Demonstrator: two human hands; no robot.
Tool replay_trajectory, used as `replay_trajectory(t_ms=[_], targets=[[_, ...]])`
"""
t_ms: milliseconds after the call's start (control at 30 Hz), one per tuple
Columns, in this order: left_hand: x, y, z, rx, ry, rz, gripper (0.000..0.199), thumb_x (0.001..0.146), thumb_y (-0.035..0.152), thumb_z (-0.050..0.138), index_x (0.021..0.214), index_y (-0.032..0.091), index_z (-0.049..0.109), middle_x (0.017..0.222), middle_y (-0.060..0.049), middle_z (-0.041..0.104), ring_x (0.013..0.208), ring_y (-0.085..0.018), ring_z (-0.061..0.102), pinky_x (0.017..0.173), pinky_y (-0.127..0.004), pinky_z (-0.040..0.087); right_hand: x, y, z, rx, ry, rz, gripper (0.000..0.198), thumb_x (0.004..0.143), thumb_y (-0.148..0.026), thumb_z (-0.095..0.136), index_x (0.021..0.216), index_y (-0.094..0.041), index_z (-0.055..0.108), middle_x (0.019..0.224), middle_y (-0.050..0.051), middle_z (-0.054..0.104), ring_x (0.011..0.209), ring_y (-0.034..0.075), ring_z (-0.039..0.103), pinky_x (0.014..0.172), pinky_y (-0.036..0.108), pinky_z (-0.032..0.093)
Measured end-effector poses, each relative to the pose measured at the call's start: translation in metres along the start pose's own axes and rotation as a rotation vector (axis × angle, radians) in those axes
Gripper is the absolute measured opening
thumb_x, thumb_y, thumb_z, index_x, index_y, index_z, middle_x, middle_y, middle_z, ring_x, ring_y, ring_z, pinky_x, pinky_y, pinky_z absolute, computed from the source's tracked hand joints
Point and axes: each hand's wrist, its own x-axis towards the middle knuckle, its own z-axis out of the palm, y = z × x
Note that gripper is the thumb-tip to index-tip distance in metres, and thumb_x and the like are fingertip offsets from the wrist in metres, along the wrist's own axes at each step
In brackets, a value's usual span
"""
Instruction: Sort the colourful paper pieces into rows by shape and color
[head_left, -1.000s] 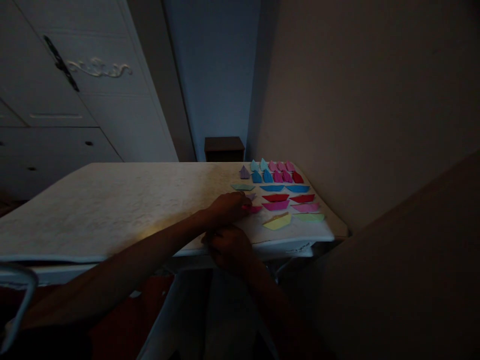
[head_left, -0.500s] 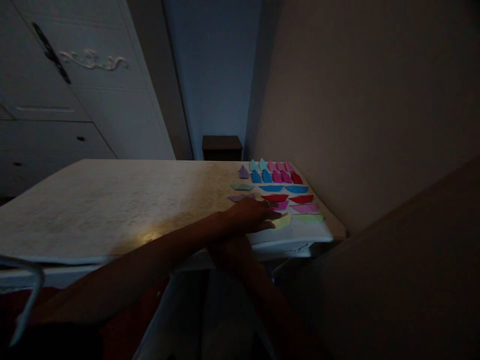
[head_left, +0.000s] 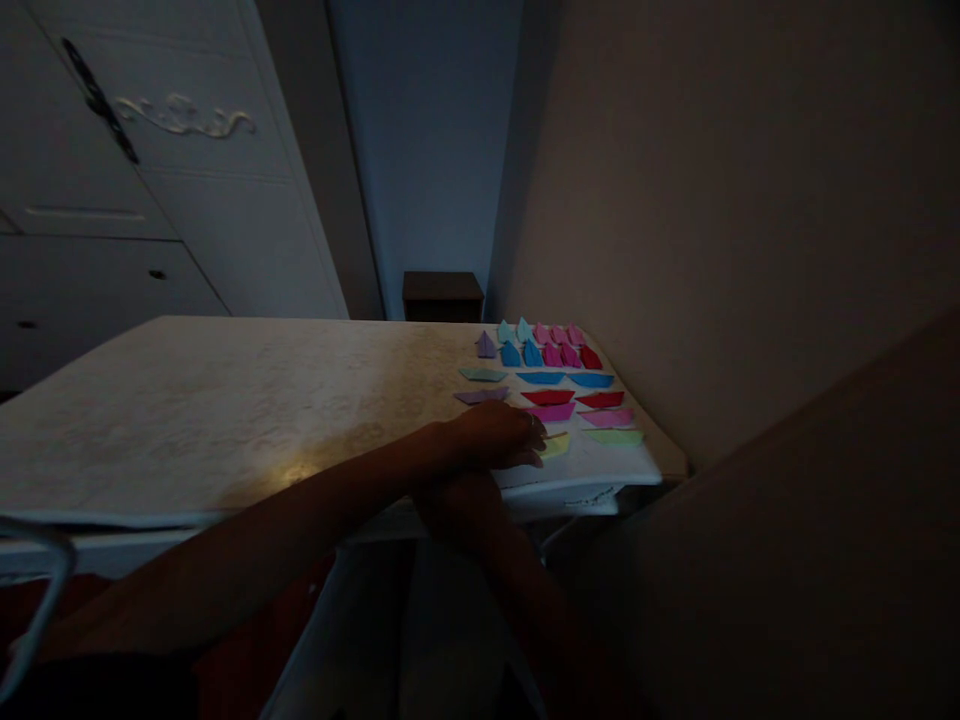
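Note:
My left hand reaches in from the left, palm down over the near right part of the table, a ring on one finger. Its fingers are bent but apart, the tips touching the left end of a yellow paper boat. A magenta paper boat lies just beyond the fingertips, and a purple one beyond the knuckles. Below the left wrist, at the table's edge, rests my right hand; its fingers are hidden in shadow and behind the left arm.
Rows of folded paper boats, among them red, blue and light green, cover the right end of the pale table. A wall runs close on the right. A white cabinet stands at the left, a small brown stand behind.
My left hand's fingers have drawn back and bent, uncovering more of the magenta boat. The yellow boat has shifted slightly left. My right hand has stayed in place.

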Motion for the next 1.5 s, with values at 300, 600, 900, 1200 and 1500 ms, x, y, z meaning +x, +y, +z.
replay_trajectory(t_ms=[300, 600, 900, 1200, 1500], targets=[[0.000, -0.002, -0.002, 0.141, -0.072, 0.042, 0.017, 0.090, 0.024, 0.054, 0.095, 0.018, 0.069, 0.103, -0.009, 0.070, 0.091, -0.023, 0.066, 0.066, -0.028, 0.048, 0.004, -0.004, -0.013, -0.033, -0.053, 0.000, 0.026, 0.091, -0.022, 0.048, 0.101, -0.016, 0.071, 0.102, 0.013, 0.071, 0.090, 0.030, 0.066, 0.076, 0.041, 0.051], [-0.011, -0.004, -0.007, 0.110, -0.020, -0.026, 0.017, 0.088, 0.024, 0.053, 0.092, 0.018, 0.068, 0.100, -0.007, 0.069, 0.089, -0.021, 0.065, 0.072, -0.028, 0.048, 0.001, 0.001, -0.003, -0.058, 0.103, -0.079, 0.020, 0.087, -0.019, 0.055, 0.096, -0.019, 0.073, 0.086, 0.009, 0.074, 0.073, 0.025, 0.067, 0.063, 0.033, 0.048], [-0.028, -0.007, -0.014, 0.085, 0.159, -0.145, 0.024, 0.092, 0.029, 0.046, 0.102, 0.019, 0.065, 0.104, -0.007, 0.067, 0.087, -0.020, 0.064, 0.069, -0.028, 0.045, 0.002, 0.003, -0.003, -0.032, 0.182, -0.103, 0.023, 0.089, -0.022, 0.051, 0.087, -0.019, 0.074, 0.082, 0.008, 0.073, 0.072, 0.020, 0.064, 0.066, 0.031, 0.044], [-0.123, -0.028, -0.004, -0.134, 0.546, -0.479, 0.011, 0.080, 0.025, 0.051, 0.072, 0.017, 0.052, 0.063, 0.002, 0.053, 0.056, -0.011, 0.047, 0.056, -0.023, 0.034, 0.003, 0.007, -0.012, 0.333, 0.182, -0.050, 0.023, 0.076, -0.004, 0.054, 0.085, -0.017, 0.070, 0.085, 0.006, 0.069, 0.080, 0.017, 0.062, 0.071, 0.026, 0.045], [-0.205, -0.052, 0.000, -0.606, 0.715, -0.718, 0.021, 0.073, 0.034, 0.057, 0.061, 0.017, 0.051, 0.054, 0.004, 0.047, 0.051, -0.009, 0.041, 0.048, -0.021, 0.030, 0.008, 0.002, -0.023, 0.670, 0.132, 0.165, 0.018, 0.083, -0.015, 0.053, 0.090, -0.022, 0.069, 0.091, 0.003, 0.068, 0.087, 0.016, 0.062, 0.079, 0.028, 0.046]])
